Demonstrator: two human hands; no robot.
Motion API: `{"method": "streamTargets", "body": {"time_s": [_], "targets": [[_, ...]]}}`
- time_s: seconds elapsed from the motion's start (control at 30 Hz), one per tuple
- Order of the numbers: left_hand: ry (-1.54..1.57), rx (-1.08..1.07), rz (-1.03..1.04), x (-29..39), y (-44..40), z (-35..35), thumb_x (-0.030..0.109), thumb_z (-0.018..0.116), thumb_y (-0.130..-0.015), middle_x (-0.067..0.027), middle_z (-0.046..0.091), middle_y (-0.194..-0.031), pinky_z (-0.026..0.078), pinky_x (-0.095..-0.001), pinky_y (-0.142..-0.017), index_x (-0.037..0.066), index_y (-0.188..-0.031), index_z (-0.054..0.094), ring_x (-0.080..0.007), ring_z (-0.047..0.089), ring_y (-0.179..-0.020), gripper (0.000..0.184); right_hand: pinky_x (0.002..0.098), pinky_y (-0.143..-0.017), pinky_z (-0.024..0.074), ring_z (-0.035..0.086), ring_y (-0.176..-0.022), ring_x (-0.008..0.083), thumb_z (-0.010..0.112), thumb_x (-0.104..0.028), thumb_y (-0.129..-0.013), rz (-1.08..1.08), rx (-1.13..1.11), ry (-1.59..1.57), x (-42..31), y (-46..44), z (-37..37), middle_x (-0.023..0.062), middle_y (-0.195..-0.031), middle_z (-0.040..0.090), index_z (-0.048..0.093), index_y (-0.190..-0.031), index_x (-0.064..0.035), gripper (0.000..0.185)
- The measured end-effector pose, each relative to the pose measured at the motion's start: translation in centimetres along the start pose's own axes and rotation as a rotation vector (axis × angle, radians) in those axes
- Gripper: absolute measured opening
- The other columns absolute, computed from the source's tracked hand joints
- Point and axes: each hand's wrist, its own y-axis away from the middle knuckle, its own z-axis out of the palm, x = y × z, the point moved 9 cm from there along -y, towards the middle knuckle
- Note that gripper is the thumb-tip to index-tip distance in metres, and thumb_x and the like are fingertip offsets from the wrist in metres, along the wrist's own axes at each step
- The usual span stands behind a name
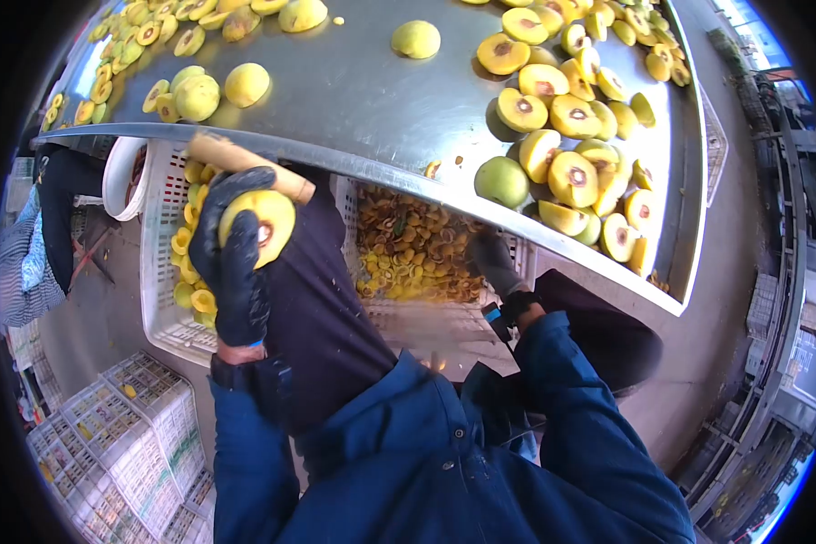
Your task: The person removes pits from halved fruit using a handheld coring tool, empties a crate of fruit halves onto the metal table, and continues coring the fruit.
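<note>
My left hand (236,245), in a black glove, is closed round a yellow peach half (261,227) with its cut face showing. A wooden handle (245,168) lies across the top of the same hand, against the fingers. Below the metal table's edge, my right hand (494,258), in a dark glove, is at the right side of a crate (408,313) of small brown and yellow fruit pieces; its fingers are blurred and partly hidden. Under the left hand stands a white crate (159,308) holding yellow fruit halves.
A metal table (354,91) bears whole peaches and many cut halves (573,177), with a raised rim at the right. A white bucket (122,181) stands at the left, near another person's dark-clothed leg (63,208). Stacked crates (136,435) stand at the lower left.
</note>
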Motion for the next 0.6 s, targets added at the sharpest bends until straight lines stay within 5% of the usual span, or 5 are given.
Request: {"method": "streamTargets", "body": {"time_s": [0.03, 0.2, 0.37, 0.5, 0.6], "targets": [[0.036, -0.020, -0.016, 0.2, 0.2, 0.2, 0.022, 0.049, -0.093, -0.0124, 0.062, -0.114, 0.043, -0.0348, -0.097, -0.003, -0.114, 0.060, -0.0229, 0.057, -0.108, 0.035, 0.0282, -0.062, 0.0542, 0.068, -0.071, 0.0177, 0.056, -0.026, -0.094, -0.087, -0.208, 0.057, -1.6, 1.8, 0.4, 0.0091, -0.084, 0.068, 0.063, -0.099, -0.0015, 0.026], [0.265, -0.099, -0.130, 2.6, 3.0, 0.5, 0.021, 0.059, -0.089, -0.0070, 0.063, -0.109, 0.044, -0.0300, -0.092, -0.001, -0.108, 0.063, -0.0167, 0.057, -0.102, 0.029, 0.0270, -0.065, 0.0532, 0.065, -0.071, 0.0145, 0.059, -0.019, -0.092, -0.564, -0.121, 0.232, -11.3, 14.7, -3.3, 0.0080, -0.082, 0.065, 0.063, -0.097, -0.0016, 0.018], [0.224, -0.399, 0.192, 11.0, 5.1, 3.5, 0.034, 0.063, -0.087, -0.0103, 0.065, -0.100, 0.044, -0.0363, -0.094, 0.001, -0.102, 0.068, -0.0230, 0.059, -0.102, 0.037, 0.0250, -0.063, 0.0515, 0.061, -0.070, 0.0094, 0.059, -0.030, -0.097, -0.581, -0.274, 0.086, -21.7, 27.2, -7.6, 0.0026, -0.084, 0.063, 0.060, -0.106, -0.0006, 0.031], [0.155, -0.650, 0.355, 18.4, 4.4, 6.2, 0.029, 0.062, -0.082, -0.0115, 0.068, -0.101, 0.044, -0.0388, -0.093, 0.001, -0.101, 0.069, -0.0277, 0.060, -0.099, 0.035, 0.0310, -0.077, 0.0487, 0.063, -0.085, 0.0206, 0.058, -0.048, -0.093, -1.198, -0.134, 0.132, -30.5, 35.2, -8.5, 0.0131, -0.089, 0.065, 0.064, -0.108, -0.0007, 0.050], [0.170, -0.778, 0.627, 23.7, 5.3, 7.3, 0.017, 0.064, -0.082, -0.0126, 0.068, -0.100, 0.048, -0.0360, -0.087, 0.002, -0.102, 0.068, -0.0270, 0.064, -0.094, 0.025, 0.0266, -0.085, 0.0500, 0.063, -0.091, 0.0115, 0.056, -0.043, -0.096, -1.128, -0.156, 0.110, -32.3, 38.9, -7.5, 0.0093, -0.094, 0.068, 0.061, -0.118, 0.0003, 0.048]]}}
